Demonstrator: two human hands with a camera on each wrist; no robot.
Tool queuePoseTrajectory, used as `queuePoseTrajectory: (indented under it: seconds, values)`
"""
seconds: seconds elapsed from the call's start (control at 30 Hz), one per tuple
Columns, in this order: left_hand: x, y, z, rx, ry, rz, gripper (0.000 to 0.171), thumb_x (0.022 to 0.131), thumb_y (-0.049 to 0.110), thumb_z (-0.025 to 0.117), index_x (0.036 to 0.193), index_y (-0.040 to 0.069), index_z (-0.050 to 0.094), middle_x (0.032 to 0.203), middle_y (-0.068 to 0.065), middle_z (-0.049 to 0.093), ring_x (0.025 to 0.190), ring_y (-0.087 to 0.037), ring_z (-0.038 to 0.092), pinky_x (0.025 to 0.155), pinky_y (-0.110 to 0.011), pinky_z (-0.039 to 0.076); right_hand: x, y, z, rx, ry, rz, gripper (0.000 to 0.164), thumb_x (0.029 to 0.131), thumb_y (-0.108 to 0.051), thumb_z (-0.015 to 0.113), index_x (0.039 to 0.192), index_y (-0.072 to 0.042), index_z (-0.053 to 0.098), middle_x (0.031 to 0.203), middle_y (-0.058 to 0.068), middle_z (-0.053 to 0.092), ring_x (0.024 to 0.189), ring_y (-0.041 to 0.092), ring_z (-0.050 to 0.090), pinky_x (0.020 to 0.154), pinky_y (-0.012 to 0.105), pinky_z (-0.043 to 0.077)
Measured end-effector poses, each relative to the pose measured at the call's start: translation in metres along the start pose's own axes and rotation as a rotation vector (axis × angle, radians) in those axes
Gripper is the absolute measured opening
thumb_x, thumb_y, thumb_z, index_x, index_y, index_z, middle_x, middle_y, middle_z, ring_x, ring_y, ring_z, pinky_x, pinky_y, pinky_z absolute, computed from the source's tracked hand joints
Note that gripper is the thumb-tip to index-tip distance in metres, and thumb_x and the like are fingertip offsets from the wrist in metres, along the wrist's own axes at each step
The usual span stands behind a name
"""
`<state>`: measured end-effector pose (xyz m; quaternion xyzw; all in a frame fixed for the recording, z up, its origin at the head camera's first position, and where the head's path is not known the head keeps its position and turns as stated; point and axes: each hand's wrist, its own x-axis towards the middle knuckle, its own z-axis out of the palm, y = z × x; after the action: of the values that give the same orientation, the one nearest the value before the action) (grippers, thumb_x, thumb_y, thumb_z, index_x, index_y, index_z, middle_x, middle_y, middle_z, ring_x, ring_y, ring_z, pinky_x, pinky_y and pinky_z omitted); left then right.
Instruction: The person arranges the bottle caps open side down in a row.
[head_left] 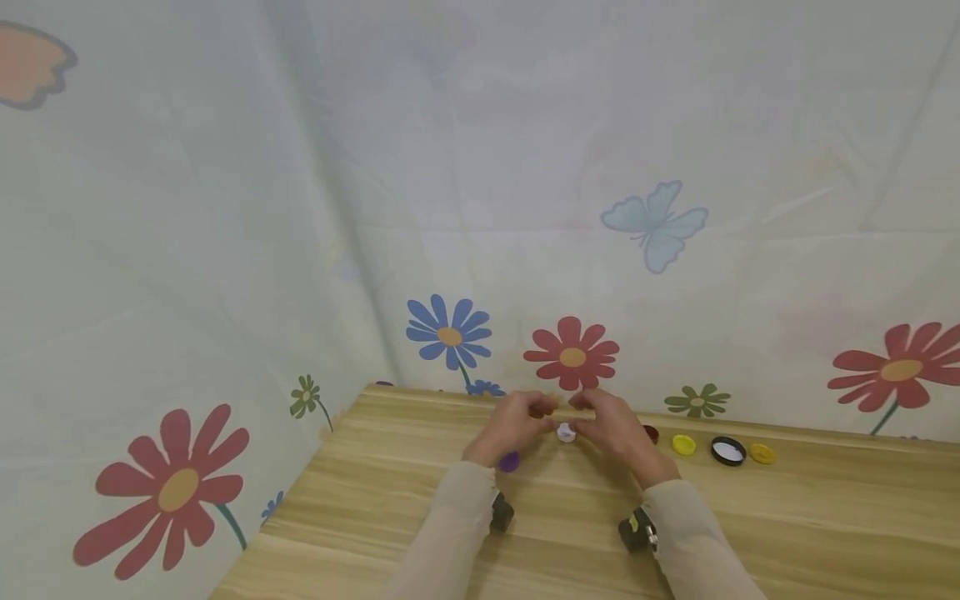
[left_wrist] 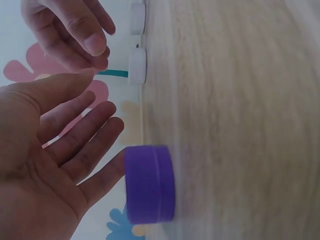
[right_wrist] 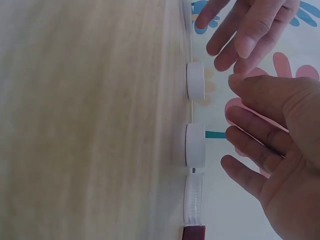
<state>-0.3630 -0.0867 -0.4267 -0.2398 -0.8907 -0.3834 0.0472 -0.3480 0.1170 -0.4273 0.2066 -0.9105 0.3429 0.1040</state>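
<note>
My left hand (head_left: 516,427) hovers above the table with its fingers loosely bent and nothing in them. Facing it, my right hand (head_left: 611,427) is also raised and holds nothing. In the head view a white bottle cap (head_left: 566,432) lies on the table between the two hands. A purple cap (left_wrist: 150,185) stands beside my left hand's fingers in the left wrist view; whether they touch it, I cannot tell. Several white caps show in the right wrist view: a smooth white cap (right_wrist: 195,145) and a ribbed white cap (right_wrist: 193,199) lie near my right hand's fingers.
To the right along the table's back edge lie a dark red cap (head_left: 651,433), a yellow cap (head_left: 683,444), a black-rimmed lid (head_left: 727,451) with a white inside, and an orange-yellow cap (head_left: 762,453). A flower-printed cloth (head_left: 525,267) hangs behind the wooden table (head_left: 375,475).
</note>
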Motion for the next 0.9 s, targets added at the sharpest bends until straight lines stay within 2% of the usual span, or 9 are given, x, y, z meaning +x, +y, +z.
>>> queuePoseTrajectory:
  seconds: [0.27, 0.5, 0.9]
  values:
    - [0.001, -0.002, 0.008, -0.023, -0.026, -0.023, 0.026, 0.096, 0.007, 0.077, 0.122, 0.001, 0.075, 0.114, -0.011, 0.077, 0.108, -0.026, 0.071, 0.098, -0.036, 0.055, 0.001, 0.004, 0.001, 0.037, -0.055, 0.038, 0.032, 0.092, -0.003, 0.080, 0.121, 0.006, 0.071, 0.120, 0.022, 0.071, 0.120, 0.044, 0.063, 0.106, 0.058, 0.048]
    - [0.001, -0.003, 0.011, -0.024, -0.058, -0.039, 0.027, 0.094, 0.003, 0.079, 0.120, -0.001, 0.075, 0.110, -0.012, 0.076, 0.106, -0.026, 0.070, 0.096, -0.036, 0.055, 0.002, 0.007, 0.003, 0.004, -0.094, 0.054, 0.029, 0.092, -0.001, 0.081, 0.119, 0.004, 0.072, 0.119, 0.020, 0.072, 0.118, 0.042, 0.064, 0.105, 0.057, 0.050]
    - [0.001, -0.001, 0.012, -0.021, -0.100, -0.051, 0.021, 0.090, 0.001, 0.082, 0.110, -0.002, 0.078, 0.105, -0.011, 0.078, 0.100, -0.023, 0.072, 0.092, -0.032, 0.056, 0.005, 0.014, 0.006, -0.009, -0.142, 0.022, 0.026, 0.091, -0.004, 0.081, 0.115, 0.001, 0.073, 0.114, 0.015, 0.073, 0.114, 0.039, 0.066, 0.104, 0.057, 0.051]
